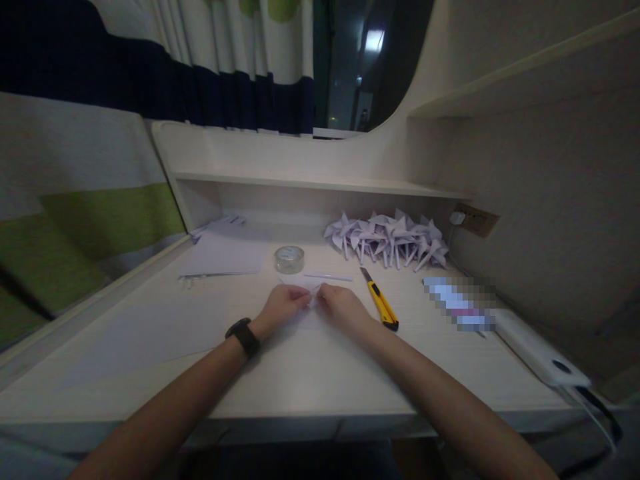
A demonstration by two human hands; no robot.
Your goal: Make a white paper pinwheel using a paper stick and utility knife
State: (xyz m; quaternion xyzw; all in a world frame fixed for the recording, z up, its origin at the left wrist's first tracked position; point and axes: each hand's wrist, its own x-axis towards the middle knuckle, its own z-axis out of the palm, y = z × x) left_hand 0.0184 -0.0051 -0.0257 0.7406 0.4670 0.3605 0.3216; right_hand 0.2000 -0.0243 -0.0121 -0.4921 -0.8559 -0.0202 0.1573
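Observation:
My left hand (285, 308), with a dark watch on its wrist, pinches a small sheet of white paper (307, 321) over the desk. Close against it, my right hand (340, 305) grips the same paper with thumb and forefinger. Most of the paper is covered by the hands, so its folds are hard to make out. Just beyond the fingers lies a thin rolled paper stick (329, 277). A roll of clear tape (289, 259) rests behind my left hand. To the right of my right hand is a yellow utility knife (381, 301) with its blade end pointing away.
Several white paper pinwheels (390, 237) are piled at the back right. A stack of white paper (225, 250) lies at the back left, a loose sheet (150, 333) nearer. A blurred phone (457, 303) and a white power strip (537, 347) lie right, below a shelf (320, 181).

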